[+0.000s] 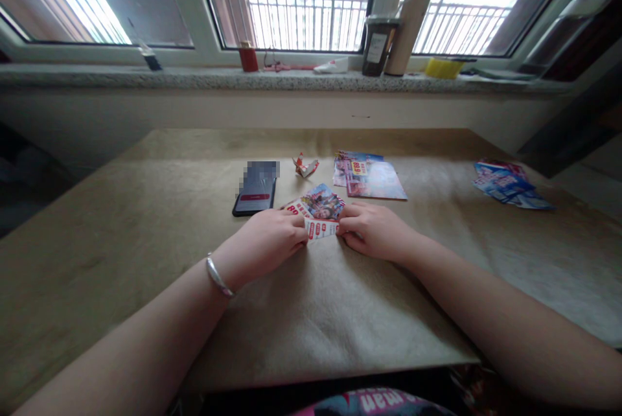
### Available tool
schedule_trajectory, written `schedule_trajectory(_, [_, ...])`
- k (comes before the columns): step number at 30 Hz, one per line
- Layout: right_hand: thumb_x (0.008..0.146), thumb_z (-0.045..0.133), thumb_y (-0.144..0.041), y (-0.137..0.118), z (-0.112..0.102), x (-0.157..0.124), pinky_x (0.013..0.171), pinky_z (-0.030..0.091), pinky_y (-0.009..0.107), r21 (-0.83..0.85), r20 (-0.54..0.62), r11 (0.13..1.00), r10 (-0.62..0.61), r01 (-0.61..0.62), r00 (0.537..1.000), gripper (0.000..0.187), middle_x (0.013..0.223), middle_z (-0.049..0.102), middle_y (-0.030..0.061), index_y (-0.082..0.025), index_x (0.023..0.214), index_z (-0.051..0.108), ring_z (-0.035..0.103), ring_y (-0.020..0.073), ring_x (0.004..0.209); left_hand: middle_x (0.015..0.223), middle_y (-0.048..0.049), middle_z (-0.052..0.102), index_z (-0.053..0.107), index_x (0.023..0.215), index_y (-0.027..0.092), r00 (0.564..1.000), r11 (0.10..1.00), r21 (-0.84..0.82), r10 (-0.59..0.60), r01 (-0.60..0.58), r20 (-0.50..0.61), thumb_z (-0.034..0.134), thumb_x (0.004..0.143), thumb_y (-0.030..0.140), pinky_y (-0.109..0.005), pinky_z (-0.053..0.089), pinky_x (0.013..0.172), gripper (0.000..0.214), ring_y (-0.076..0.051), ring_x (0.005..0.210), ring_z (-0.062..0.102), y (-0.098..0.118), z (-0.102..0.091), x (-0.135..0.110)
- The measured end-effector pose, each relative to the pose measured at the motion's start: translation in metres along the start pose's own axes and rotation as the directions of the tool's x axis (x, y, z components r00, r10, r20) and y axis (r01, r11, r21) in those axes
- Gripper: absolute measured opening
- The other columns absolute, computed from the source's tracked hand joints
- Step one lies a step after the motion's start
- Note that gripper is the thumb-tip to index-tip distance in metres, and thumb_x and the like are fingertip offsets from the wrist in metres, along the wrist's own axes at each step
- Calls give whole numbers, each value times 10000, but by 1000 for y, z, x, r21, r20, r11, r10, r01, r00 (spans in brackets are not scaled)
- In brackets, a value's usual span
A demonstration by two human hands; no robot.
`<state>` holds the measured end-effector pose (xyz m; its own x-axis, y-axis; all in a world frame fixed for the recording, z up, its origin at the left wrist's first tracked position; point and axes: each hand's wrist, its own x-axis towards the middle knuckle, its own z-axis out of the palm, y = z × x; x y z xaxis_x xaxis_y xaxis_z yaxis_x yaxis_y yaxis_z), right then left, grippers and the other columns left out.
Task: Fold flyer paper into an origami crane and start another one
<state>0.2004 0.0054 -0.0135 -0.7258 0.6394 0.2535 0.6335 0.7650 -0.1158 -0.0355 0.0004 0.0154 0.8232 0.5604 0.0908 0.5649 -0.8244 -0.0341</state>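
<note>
A colourful printed paper sheet point(321, 205) lies on the table between my hands, its near edge folded up so that a white strip with red labels shows. My left hand point(266, 240), with a silver bangle at the wrist, pinches the sheet's left corner. At the right corner, the curled fingers of my right hand point(372, 229) grip the same sheet. Just beyond it sits a small folded paper figure point(305, 166) in red and white. A black phone point(255, 189) lies beyond my left hand, its screen partly blurred out.
Printed flyers point(376, 179) lie beyond my right hand, and more blue and red flyers point(510, 184) are at the table's right. A granite windowsill point(194, 81) behind the table point(121, 260) carries a dark container point(379, 46), a cardboard tube point(413, 17), a red cup point(248, 57) and yellow tape point(443, 68).
</note>
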Motion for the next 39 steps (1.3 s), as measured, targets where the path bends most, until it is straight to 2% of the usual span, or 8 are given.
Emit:
schedule_trajectory(3, [804, 497, -166, 1, 0, -1, 712, 401, 261, 5, 5, 1000, 1, -1, 1000, 199, 928, 632, 55, -213, 877, 676, 548, 168, 849, 902, -55, 672, 693, 846, 179, 998, 1000, 3, -3, 3, 56, 514, 877, 173, -319, 483, 800, 182, -175, 841, 625, 0, -1, 0])
schedule_trajectory(8, [799, 502, -166, 2, 1, -1, 698, 392, 259, 5, 7, 1000, -5, 5, 1000, 193, 904, 629, 50, -213, 868, 675, 546, 163, 823, 886, -38, 670, 694, 819, 194, 997, 1000, -12, -19, 20, 70, 525, 865, 168, -297, 470, 780, 176, -163, 816, 616, -3, 0, -2])
schedule_trajectory(16, [796, 509, -162, 1, 0, -1, 678, 384, 252, 6, 9, 1000, 0, 0, 1000, 177, 877, 624, 48, -208, 840, 674, 541, 153, 794, 846, -13, 664, 672, 759, 193, 998, 996, -87, -22, 27, 59, 514, 828, 113, -260, 461, 731, 190, -139, 755, 605, -4, -3, -6])
schedule_trajectory(22, [792, 511, -155, 1, -2, -2, 679, 383, 254, 11, 11, 1000, 5, -6, 1000, 172, 883, 625, 51, -201, 828, 673, 540, 152, 790, 842, -28, 650, 654, 738, 180, 997, 993, -108, -49, 55, 61, 516, 787, 112, -273, 471, 788, 161, -152, 807, 605, -8, 1, -9])
schedule_trajectory(27, [806, 500, -162, 3, -2, -3, 695, 397, 257, 12, 17, 1000, 9, -10, 1000, 186, 898, 631, 48, -210, 850, 674, 557, 158, 815, 891, -41, 649, 638, 828, 178, 997, 996, -76, -42, 47, 69, 490, 823, 131, -298, 487, 761, 156, -168, 807, 603, -6, 0, -7])
schedule_trajectory(32, [812, 500, -168, 5, 0, -3, 733, 416, 272, 6, 18, 1000, 1, -1, 1000, 200, 939, 636, 46, -219, 916, 663, 567, 171, 864, 974, -31, 636, 625, 944, 211, 1000, 996, -94, -4, 4, -4, 519, 843, 167, -297, 476, 801, 152, -167, 861, 581, -5, 3, -5])
schedule_trajectory(39, [833, 483, -144, 7, -9, -6, 739, 437, 268, 28, 96, 999, -18, 15, 995, 226, 1009, 643, 44, -224, 939, 666, 591, 163, 885, 953, -37, 635, 658, 901, 211, 1000, 995, -94, -8, 9, 10, 524, 851, 174, -298, 473, 817, 148, -160, 865, 578, -4, 3, -5])
